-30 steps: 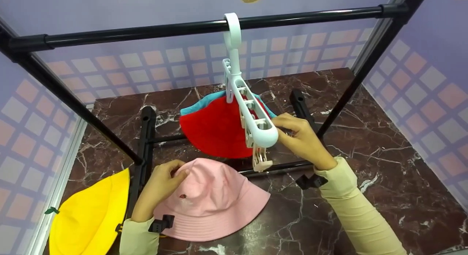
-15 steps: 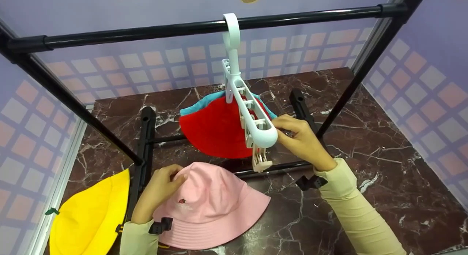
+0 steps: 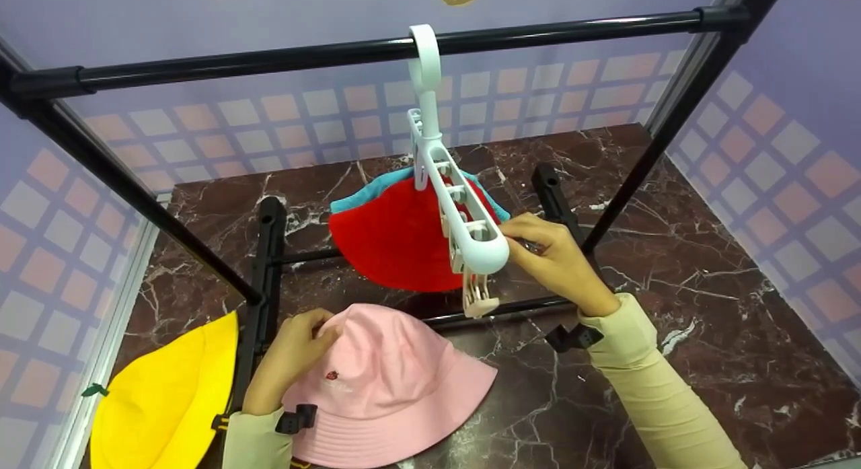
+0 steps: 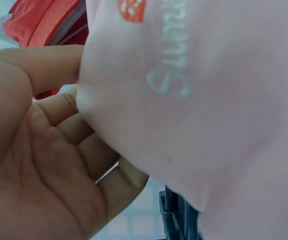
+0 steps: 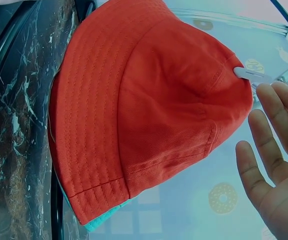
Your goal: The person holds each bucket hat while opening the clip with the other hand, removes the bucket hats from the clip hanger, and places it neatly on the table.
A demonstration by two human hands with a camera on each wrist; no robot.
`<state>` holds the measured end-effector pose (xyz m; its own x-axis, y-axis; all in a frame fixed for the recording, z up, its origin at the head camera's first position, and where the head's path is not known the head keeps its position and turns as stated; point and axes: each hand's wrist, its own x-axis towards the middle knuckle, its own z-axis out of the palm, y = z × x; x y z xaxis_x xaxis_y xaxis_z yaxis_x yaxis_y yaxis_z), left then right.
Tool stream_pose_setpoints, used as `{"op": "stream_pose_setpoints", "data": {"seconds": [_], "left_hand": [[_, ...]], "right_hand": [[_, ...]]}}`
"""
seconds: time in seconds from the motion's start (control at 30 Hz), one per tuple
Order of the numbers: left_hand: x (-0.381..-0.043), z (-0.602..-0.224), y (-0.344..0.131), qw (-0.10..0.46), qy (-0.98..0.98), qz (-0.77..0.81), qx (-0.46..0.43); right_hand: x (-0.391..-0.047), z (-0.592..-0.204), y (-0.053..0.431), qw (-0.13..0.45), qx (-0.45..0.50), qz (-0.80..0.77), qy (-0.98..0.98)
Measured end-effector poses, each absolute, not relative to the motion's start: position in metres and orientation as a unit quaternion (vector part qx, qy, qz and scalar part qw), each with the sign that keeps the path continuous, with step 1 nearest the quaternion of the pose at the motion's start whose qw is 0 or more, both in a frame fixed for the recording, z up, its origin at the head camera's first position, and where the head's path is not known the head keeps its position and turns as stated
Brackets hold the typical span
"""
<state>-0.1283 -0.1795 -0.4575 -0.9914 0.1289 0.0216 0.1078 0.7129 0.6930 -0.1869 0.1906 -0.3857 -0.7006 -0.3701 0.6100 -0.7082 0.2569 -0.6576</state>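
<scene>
My left hand [image 3: 289,351] pinches the crown of a pink bucket hat [image 3: 397,388], thumb on the near side and fingers behind; a small strawberry and lettering [image 4: 171,60] decorate it. A pale blue clip hanger [image 3: 464,217] hooks over the black bar. At its near end, my right hand [image 3: 555,260] grips the hanger's side with thumb and index finger; the other fingers [image 5: 266,142] extend loosely in the right wrist view. A red bucket hat [image 5: 169,100] hangs from a hanger clip [image 5: 246,73], with a blue hat [image 3: 366,192] behind it. One beige clip [image 3: 480,302] dangles below the near end.
A yellow hat [image 3: 165,395] with a green leaf lies at the lower left. The rack's black top bar [image 3: 269,60] crosses above, with slanting side posts and black feet [image 3: 269,254] on the dark marbled floor [image 3: 672,361]. Patterned walls [image 3: 323,119] surround three sides.
My left hand has lowered slightly, bringing the pink hat down and toward me. The right hand stays at the hanger's near end, almost still.
</scene>
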Motion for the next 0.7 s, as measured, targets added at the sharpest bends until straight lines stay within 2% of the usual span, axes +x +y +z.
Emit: {"op": "stream_pose_setpoints", "data": {"seconds": [0.7], "left_hand": [[-0.1262, -0.4673, -0.1816, 0.004, 0.927, 0.37, 0.055]], "right_hand": [[-0.1871, -0.3894, 0.1903, 0.157, 0.331, 0.497, -0.786]]}}
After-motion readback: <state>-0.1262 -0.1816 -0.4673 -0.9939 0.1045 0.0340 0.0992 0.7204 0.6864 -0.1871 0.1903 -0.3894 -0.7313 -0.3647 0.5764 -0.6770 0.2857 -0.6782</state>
